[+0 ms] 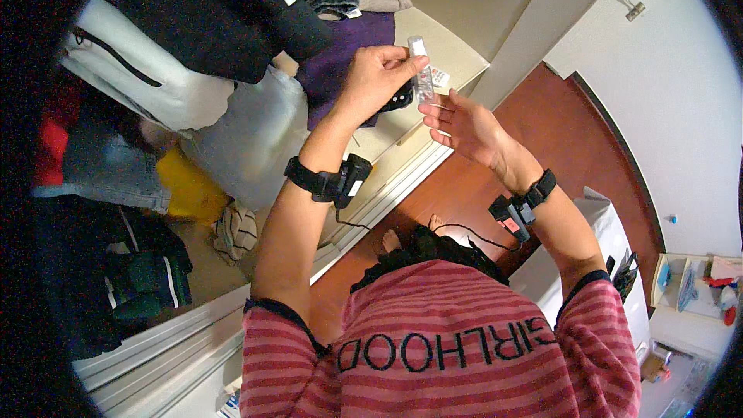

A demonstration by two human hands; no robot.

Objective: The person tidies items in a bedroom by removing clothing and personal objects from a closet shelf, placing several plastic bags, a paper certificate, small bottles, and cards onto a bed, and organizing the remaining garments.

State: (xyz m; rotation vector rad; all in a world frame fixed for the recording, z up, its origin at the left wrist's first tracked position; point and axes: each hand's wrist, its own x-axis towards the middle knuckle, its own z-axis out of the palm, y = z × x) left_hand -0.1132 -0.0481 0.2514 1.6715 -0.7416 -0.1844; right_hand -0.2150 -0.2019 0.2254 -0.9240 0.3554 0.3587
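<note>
My left hand (377,78) pinches a small clear plastic tube or packet (425,84) with a white top between thumb and fingers. At its lower end is my right hand (467,128), palm turned up and fingers spread; whether the fingertips touch the plastic is unclear. Just behind the plastic lies a small white tag or card (440,77) with print on it. A black object (399,100) with light dots, partly hidden by my left hand, rests beside a folded purple cloth (371,40) on the cream shelf (461,49).
Hanging clothes, among them a white garment (116,64) with a black zip, fill the left side. A striped cloth bundle (235,231) lies below them. White sliding-door tracks (406,168) edge the closet. A white-covered piece of furniture (603,215) stands at my right. A cable runs between the wrist devices.
</note>
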